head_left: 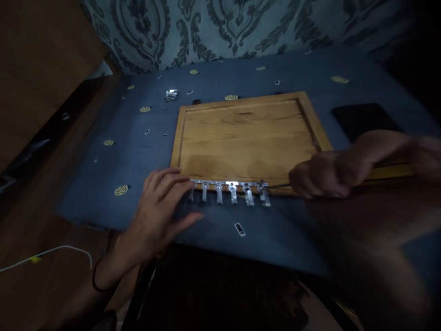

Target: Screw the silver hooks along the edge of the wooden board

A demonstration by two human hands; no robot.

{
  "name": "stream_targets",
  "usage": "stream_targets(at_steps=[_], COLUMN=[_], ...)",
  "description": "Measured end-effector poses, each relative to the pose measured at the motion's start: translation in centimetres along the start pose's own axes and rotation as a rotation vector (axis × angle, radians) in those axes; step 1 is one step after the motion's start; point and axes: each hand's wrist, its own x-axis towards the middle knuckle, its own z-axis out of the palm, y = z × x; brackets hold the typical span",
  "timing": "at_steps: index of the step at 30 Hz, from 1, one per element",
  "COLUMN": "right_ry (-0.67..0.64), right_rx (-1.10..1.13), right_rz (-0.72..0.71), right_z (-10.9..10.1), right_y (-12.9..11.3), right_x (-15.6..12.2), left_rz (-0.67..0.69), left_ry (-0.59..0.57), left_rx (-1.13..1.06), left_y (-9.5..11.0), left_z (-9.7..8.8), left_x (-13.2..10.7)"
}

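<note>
A wooden board (241, 138) with a raised border lies on the blue cloth. Along its near edge runs a silver metal hook rail (225, 183), with several hooks hanging past the edge. My left hand (160, 207) rests at the rail's left end and the board's near-left corner, fingers stretched out and thumb spread apart. In my right hand (344, 165), closed around it, is a screwdriver (280, 185) with a thin shaft and a yellow part showing behind the fingers. Its tip meets the rightmost hook's fixing point; whether a screw sits there is too blurred to tell.
Shiny small metal pieces (171, 94) lie behind the board's left side. A dark flat object (367, 120) lies to the right. The patterned blue cloth (138, 170) covers the surface, whose front edge drops into shadow. A white cable (65, 247) shows at lower left.
</note>
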Motion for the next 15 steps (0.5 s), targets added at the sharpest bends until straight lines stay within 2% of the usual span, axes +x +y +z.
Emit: stream_targets(at_steps=[3,7,10,15], right_ry=[-0.167,-0.182,-0.195,-0.250], right_rx=[-0.026,-0.007,0.003,-0.022], right_rz=[-0.098,-0.129,-0.120,-0.104], right_z=[0.7,1.1,1.1,0.6], right_y=[-0.6,-0.4,-0.3,-0.5], right_x=[0.4,0.5,0.3,0.3], left_rz=[0.055,0.134,0.147,0.071], left_ry=[-0.026,-0.037,-0.054,-0.085], left_rx=[-0.017,-0.102,-0.077,-0.012], left_y=[3.1,6.0,7.0,7.4], left_z=[1.4,2.8,3.3,3.5], left_x=[0.4,1.4,2.5,5.6])
